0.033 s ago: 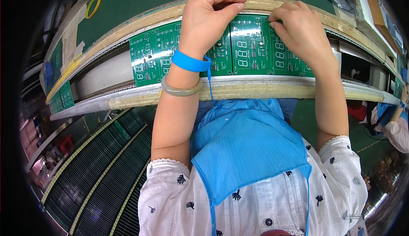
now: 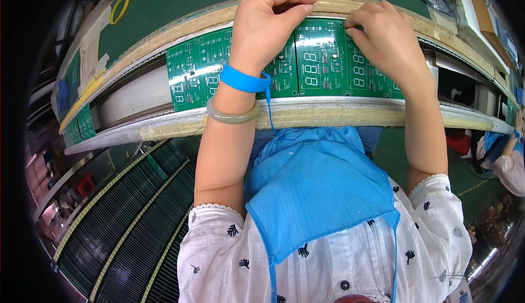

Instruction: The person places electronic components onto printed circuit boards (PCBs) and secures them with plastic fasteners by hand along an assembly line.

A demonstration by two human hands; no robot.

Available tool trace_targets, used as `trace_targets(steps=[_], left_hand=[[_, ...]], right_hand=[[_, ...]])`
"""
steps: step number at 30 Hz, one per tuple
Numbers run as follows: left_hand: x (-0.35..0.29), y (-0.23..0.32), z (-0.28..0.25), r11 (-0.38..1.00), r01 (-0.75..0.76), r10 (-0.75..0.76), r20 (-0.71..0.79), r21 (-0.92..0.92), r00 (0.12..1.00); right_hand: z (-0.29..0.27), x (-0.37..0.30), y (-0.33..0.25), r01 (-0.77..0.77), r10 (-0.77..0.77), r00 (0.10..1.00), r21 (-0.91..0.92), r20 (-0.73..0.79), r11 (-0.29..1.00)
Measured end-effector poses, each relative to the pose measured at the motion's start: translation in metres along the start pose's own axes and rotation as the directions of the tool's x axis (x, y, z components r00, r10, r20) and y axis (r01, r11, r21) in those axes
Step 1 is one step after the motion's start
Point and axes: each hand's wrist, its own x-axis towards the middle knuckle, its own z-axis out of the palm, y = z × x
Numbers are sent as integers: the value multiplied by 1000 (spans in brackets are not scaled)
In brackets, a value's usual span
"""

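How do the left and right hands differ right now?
The left hand wears a blue wrist strap and a greyish bangle; the right hand has a bare wrist. The left hand points rightward, the right hand leftward. Both are near the far edge of the green circuit boards.

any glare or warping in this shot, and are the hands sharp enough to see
In the head view, white glare streaks cross the green circuit boards; in the head view, fisheye distortion bows the front rail and the corners go black; in the head view, the left hand and right hand look fairly crisp, without obvious motion blur.
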Motion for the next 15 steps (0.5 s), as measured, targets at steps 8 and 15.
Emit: trace_targets(steps=[8,15], left_hand=[[1,2,-1,967,-150,122,145,205,982],[1,0,3,877,-289,206,243,383,948]], right_hand=[[-10,14,18,13,-3,989,69,-151,998],[-32,15,1,-169,194,977,231,-90,958]])
